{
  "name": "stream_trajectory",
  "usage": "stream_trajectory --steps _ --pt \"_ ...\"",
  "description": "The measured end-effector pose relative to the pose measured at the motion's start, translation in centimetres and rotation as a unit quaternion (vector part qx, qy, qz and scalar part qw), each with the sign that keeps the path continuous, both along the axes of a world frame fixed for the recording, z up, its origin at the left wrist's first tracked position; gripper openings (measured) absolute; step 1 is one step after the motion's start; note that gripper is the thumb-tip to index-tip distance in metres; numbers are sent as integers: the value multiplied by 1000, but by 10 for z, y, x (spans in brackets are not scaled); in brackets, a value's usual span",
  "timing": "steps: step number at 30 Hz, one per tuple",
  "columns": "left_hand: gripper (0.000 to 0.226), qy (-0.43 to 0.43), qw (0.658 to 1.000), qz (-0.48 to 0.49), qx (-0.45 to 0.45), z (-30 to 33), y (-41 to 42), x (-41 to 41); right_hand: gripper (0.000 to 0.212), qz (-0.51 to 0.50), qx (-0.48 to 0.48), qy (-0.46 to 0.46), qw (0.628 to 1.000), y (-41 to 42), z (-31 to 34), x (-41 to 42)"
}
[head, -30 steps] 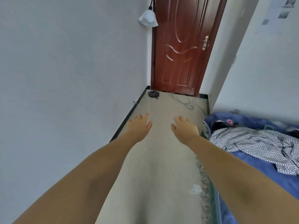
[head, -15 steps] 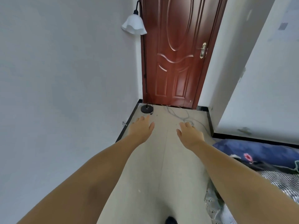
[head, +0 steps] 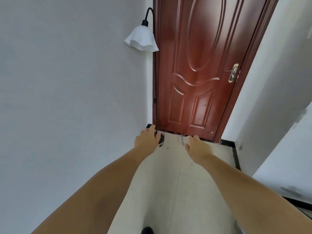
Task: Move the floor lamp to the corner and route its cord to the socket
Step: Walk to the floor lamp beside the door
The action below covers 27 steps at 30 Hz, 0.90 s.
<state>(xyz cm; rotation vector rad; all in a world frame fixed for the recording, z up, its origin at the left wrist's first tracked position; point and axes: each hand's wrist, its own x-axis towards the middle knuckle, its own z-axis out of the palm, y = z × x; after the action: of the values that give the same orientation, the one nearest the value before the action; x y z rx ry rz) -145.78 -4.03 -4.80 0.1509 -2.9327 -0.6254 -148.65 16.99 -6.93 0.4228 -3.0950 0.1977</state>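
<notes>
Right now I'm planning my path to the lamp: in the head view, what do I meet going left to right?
Left wall → lampshade → door → door handle → right wall.

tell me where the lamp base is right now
In the head view the floor lamp's black base sits on the floor in the corner by the door's left edge, partly hidden behind the left hand.
</notes>
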Motion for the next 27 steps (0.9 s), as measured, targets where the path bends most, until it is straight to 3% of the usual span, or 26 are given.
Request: stream_trajectory --steps 12,27 --pt "49 -4 1000 -12 19 21 -43 -350 39 -23 -26 -5 999 -32 7 -322" --pt "50 -86 984 124 92 -64 -70 -673 42 78 -24 -100 992 -67 -60 -693"
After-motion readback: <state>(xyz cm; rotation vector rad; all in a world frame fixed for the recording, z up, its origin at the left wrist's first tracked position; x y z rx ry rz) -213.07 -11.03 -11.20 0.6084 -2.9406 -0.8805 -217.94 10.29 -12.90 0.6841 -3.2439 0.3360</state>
